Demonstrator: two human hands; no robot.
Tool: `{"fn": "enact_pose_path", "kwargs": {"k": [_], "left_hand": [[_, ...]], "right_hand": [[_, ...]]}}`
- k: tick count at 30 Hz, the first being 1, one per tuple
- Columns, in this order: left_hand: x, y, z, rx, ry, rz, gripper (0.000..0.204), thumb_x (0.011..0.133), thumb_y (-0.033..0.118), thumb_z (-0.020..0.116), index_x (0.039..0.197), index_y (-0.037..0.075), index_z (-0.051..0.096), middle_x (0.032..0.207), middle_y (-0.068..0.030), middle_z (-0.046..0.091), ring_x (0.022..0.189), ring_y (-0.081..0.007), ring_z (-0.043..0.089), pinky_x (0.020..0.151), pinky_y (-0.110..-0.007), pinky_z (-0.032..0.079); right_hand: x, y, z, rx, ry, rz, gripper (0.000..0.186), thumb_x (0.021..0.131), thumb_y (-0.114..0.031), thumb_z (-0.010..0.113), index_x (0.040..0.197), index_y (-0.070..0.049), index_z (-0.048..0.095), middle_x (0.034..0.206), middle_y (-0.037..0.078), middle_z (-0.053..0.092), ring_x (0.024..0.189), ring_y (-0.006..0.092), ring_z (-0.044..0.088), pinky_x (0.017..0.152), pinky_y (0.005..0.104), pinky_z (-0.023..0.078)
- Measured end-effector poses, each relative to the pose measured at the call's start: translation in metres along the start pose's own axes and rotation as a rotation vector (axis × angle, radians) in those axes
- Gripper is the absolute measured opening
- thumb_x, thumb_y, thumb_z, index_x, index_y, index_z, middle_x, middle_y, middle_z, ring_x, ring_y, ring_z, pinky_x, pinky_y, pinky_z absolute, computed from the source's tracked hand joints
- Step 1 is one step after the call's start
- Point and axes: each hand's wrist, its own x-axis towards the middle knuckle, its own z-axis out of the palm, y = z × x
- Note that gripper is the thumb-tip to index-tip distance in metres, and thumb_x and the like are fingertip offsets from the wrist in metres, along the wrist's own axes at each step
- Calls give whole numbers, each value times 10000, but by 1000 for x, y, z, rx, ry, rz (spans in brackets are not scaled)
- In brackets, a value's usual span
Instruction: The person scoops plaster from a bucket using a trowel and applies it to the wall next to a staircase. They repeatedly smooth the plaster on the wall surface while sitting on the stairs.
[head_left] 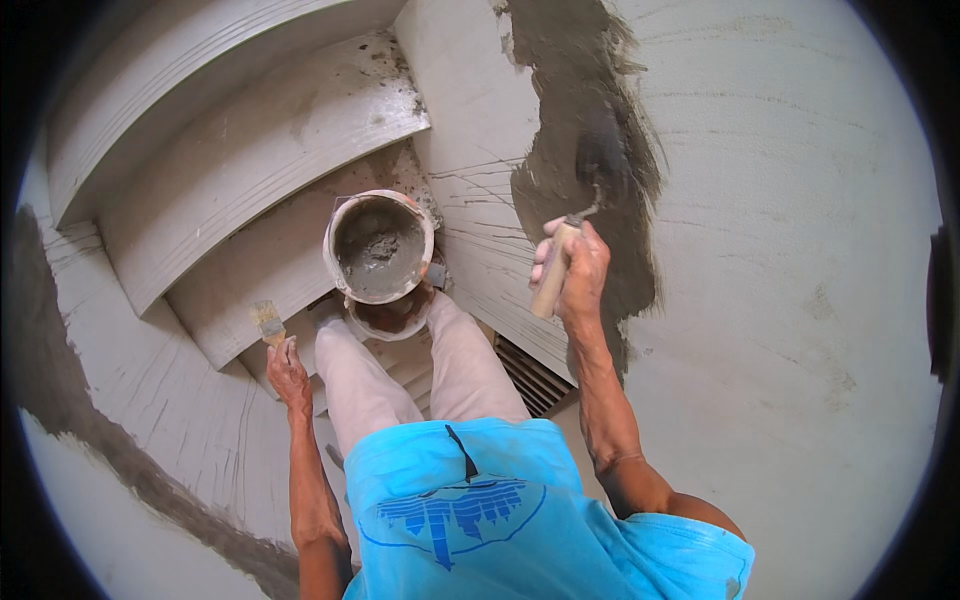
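Two hands, trowel (598,160) on wet-plastered wall (780,200), steps (250,150)

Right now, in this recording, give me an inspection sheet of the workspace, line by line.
Surface: pale wall with scratch marks; a dark patch of wet mortar spread on it.
Job's things: trowel, blurred, against the mortar; bucket with grey mortar inside, standing by the person's feet; paintbrush.
Clutter: mortar crumbs on the curved steps; a dark grate low by the wall.
Grippers: right hand grips the trowel's wooden handle; left hand holds the paintbrush, bristles up.
Cables: nothing seen.
Surroundings: a dark mortar streak on the left wall.
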Motion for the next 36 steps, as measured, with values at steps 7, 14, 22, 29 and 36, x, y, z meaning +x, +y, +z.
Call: {"fn": "enact_pose_path", "kwargs": {"k": [7, 14, 22, 29, 36], "left_hand": [[0, -2, 1, -23, 0, 18, 216, 975, 150, 567, 1021, 12, 726, 924, -221, 649, 849, -378, 642, 771, -446, 492], [0, -1, 0, -4, 6, 2, 233, 981, 170, 560, 1021, 15, 729, 946, -224, 660, 877, -379, 637, 788, -448, 489], [2, 4, 1, -1, -14, -10, 241, 983, 172, 556, 1024, 8, 728, 971, -233, 670, 908, -402, 635, 822, -459, 490], [1, 0, 1, -15, 29, 31, 220, 974, 152, 572, 1022, 3, 725, 970, -237, 667, 906, -411, 633, 822, -460, 487], [0, -2, 1, -30, 22, 32, 182, 956, 116, 595, 1035, 10, 722, 923, -231, 631, 870, -403, 630, 774, -457, 488]], "right_hand": [[41, 0, 9, -32, -105, 43, 313, 970, -272, 443, 1033, 13, 558, 725, 97, 594, 538, 148, 584, 458, 300, 502], [4, -3, 3, -8, 29, 0, 288, 968, -228, 416, 1035, 23, 540, 726, 102, 588, 532, 151, 578, 447, 301, 494], [28, -10, 13, -105, -44, -24, 296, 971, -245, 427, 1026, 18, 550, 725, 94, 585, 537, 142, 580, 449, 292, 496], [0, -1, 9, 10, 101, -47, 258, 956, -198, 400, 1035, 4, 540, 722, 96, 581, 518, 156, 571, 446, 301, 495], [30, 8, 23, -99, -73, -2, 292, 966, -262, 445, 1011, 9, 545, 714, 89, 583, 530, 145, 575, 452, 301, 493]]}}
